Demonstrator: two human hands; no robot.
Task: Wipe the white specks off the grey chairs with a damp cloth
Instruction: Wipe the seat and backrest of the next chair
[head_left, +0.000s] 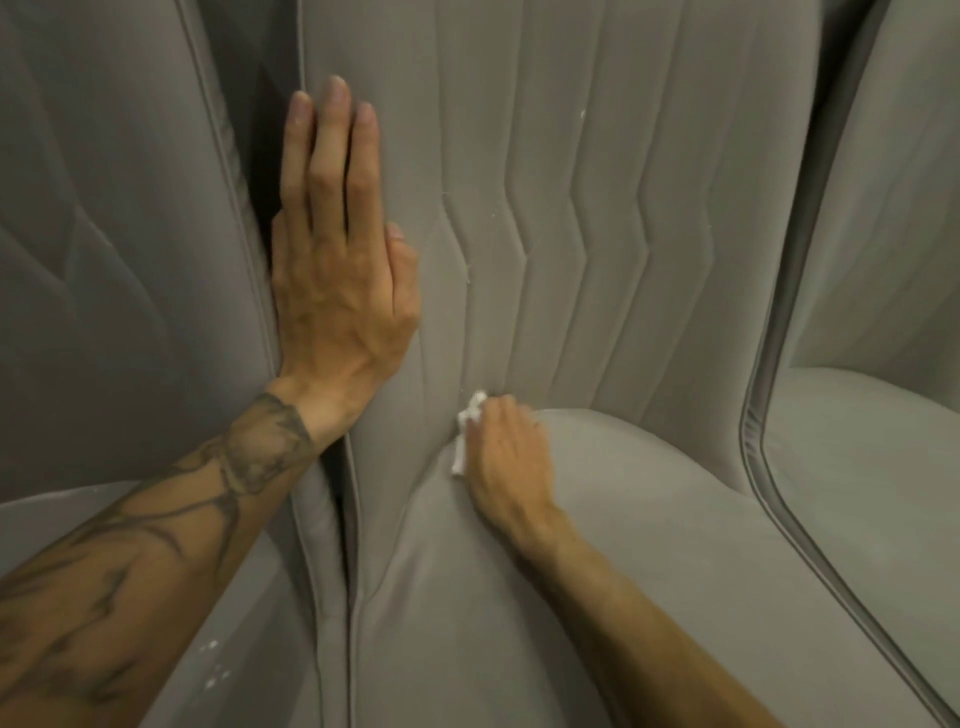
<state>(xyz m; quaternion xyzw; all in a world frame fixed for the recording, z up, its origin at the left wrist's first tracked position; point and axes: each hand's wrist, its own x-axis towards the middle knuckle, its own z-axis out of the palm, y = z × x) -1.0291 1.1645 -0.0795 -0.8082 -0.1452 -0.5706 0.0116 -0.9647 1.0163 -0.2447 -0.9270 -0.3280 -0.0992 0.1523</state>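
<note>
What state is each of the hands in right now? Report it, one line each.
Left hand: open, fingers straight, flat against the grey chair backrest.
Right hand: closed, holding the white cloth at the backrest's base.

1. The left arm (130, 597) is bare and has a big dark tattoo (249, 457) of curvy lines that runs up to the wrist.
2. The left hand (343, 301) has long fingers (324, 156) with short nails, and lines of veins on its back.
3. The right arm (639, 623) and right hand (511, 457) are bare too.
</note>
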